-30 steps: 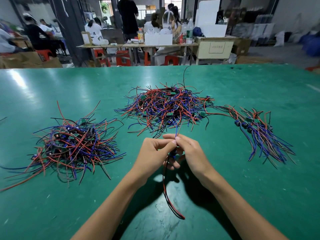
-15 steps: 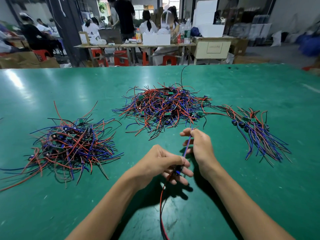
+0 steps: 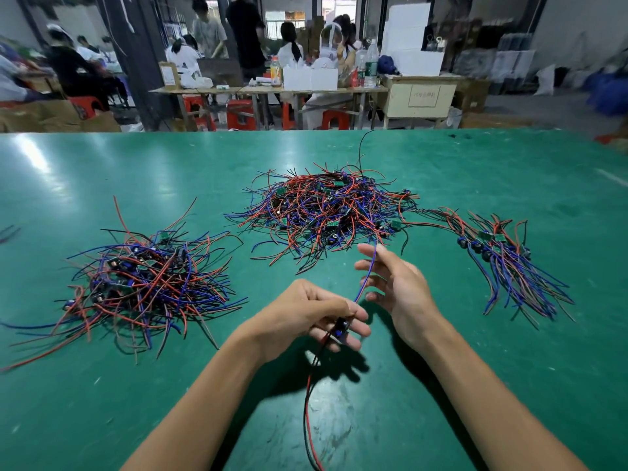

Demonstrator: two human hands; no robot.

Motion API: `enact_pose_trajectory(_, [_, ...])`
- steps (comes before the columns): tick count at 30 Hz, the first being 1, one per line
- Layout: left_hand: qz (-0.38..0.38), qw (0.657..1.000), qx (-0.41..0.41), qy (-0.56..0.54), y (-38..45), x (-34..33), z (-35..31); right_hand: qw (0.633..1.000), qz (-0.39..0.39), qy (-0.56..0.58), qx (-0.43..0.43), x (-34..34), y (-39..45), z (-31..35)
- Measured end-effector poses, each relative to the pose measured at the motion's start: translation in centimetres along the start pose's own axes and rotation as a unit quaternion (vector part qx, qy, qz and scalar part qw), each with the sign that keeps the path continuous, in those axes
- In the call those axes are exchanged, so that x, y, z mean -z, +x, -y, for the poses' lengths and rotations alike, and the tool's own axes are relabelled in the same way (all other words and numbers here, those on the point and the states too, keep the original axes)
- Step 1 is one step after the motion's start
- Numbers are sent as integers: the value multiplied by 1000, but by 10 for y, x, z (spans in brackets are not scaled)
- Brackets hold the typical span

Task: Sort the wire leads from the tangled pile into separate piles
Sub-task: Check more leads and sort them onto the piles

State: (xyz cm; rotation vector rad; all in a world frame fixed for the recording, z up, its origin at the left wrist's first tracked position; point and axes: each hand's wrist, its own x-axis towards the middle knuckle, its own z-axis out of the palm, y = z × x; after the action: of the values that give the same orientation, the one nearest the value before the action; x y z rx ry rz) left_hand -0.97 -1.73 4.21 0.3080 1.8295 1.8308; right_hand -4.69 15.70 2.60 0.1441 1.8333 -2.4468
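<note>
On the green worktop [image 3: 102, 171], the tangled pile [image 3: 323, 212] at the middle remains large; a sorted pile [image 3: 146, 283] lies toward the left edge, a smaller bundle [image 3: 509, 263] toward the right, so much sorting seems left. The left hand [image 3: 306, 317] pinches one wire lead [image 3: 365, 277], whose blue strand rises past the released right hand [image 3: 397, 283].

This is a factory assembly hall. Beyond the grip, the wide green surface [image 3: 102, 171] carries heaps of red, blue and black wire leads [image 3: 326, 212] with small circuit boards. Farther back, workers [image 3: 289, 52] sit on red plastic stools [image 3: 239, 113] at long worktables [image 3: 272, 91] crowded with white boxes [image 3: 309, 78] and bottles. Cardboard cartons [image 3: 51, 117] stand far left, stacked foam blocks [image 3: 407, 39] far right, on a bare concrete floor.
</note>
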Motion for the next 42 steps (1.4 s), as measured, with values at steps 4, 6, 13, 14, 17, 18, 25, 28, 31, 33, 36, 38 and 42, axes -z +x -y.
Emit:
enact_pose_trajectory(4, [-29,1000,-6,5,3,3,1,995,72,-55,40,-4,-5,1])
enact_pose_trajectory(6, [-36,999,-3,-7,5,4,1,994,58,-57,67,-4,-6,2])
enact_pose_trajectory(13, [-34,998,2,-52,10,10,3,997,23,55,50,6,-3,10])
enact_pose_trajectory(14, [-31,998,-5,-49,9,11,3,997,26,63,45,6,-2,11])
enact_pose_trajectory(17, [-28,999,-13,-41,9,13,4,995,34,85,31,8,-3,13])
enact_pose_trajectory(18, [-29,999,-14,-39,10,13,4,995,35,94,30,8,-2,13])
enact_pose_trajectory(25, [-31,998,-45,-14,11,19,9,994,40,91,40,14,-1,16])
enact_pose_trajectory(28, [-56,996,-70,-9,12,21,11,993,103,-38,43,11,-6,12])
enact_pose_trajectory(31, [-86,992,-88,13,12,20,11,988,101,-88,72,5,-10,8])
enact_pose_trajectory(33, [-111,989,-93,31,12,21,10,993,53,-63,84,5,-9,10])
enact_pose_trajectory(36, [-158,980,-108,51,12,25,9,996,-17,-10,82,10,-4,12])
enact_pose_trajectory(38, [-194,971,-124,68,13,27,9,996,-32,0,86,10,-3,11])
enact_pose_trajectory(42, [-228,957,-142,112,15,30,10,995,-30,2,91,8,-3,9])
